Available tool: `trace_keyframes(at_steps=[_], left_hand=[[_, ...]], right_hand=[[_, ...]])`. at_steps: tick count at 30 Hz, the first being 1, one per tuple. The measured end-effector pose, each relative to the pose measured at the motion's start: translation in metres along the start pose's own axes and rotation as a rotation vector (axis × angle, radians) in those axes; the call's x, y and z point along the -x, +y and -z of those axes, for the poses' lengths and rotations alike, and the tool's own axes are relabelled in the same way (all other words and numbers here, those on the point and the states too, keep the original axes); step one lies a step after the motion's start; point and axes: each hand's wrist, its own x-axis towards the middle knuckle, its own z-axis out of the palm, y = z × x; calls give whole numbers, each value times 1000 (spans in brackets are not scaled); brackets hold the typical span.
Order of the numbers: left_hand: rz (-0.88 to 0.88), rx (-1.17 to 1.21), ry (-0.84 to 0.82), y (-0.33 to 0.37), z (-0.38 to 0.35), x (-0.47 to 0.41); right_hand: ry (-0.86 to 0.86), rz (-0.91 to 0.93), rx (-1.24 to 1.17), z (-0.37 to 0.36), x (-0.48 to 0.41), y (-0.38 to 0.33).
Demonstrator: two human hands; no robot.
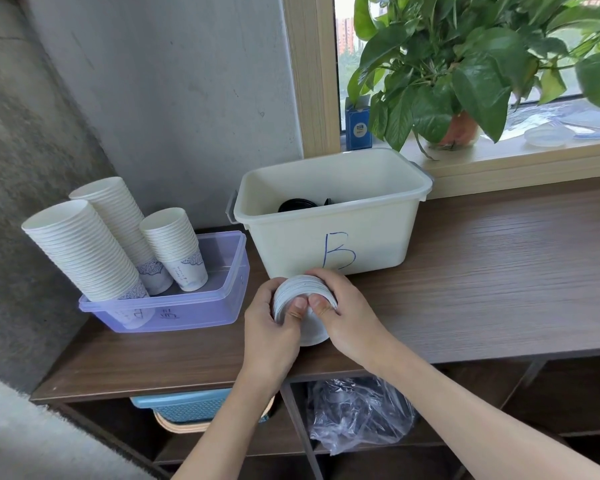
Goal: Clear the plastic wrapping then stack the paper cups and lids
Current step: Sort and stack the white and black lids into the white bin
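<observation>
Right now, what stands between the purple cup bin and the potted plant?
The white tub marked B stands between the purple bin and the potted plant, seen in the head view.

Black lids (pixel 297 204) — half hidden behind the bin (pixel 291 244); plant (pixel 465 74) cropped above.

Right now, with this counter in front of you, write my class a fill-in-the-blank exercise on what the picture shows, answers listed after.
1. The left hand and right hand grip a white stack in front of the white bin, which bears the letter ____.
2. ____ stacks of paper cups stand in the purple bin.
3. The potted plant stands on the ____.

Missing words: B; Three; windowsill.
</observation>
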Motion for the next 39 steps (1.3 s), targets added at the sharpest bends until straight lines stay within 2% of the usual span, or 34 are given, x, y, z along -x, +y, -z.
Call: trace_keyframes(at_steps=[7,13,17,21,24,27,32,39], left_hand=[[-26,-55,27,4,-4,2],[27,48,6,4,2,0],[57,120,-104,5,9,3],[-13,127,-101,23,15,1],[-101,168,-125,57,25,-17],[-193,150,-176,86,33,-40],[-166,166,-61,83,40,-63],[-42,282,16,77,45,-80]], right_hand=[[12,11,38,-1,-2,-1],[-16,-34,-61,1,-2,-4],[-24,-53,-109,12,-3,-12],[-104,-15,-13,33,-3,-36],[-152,55,-44,57,-12,-74],[-132,109,-50,79,-31,-105],[-27,158,99,111,-84,-113],[-147,13,487,130,-161,-75]])
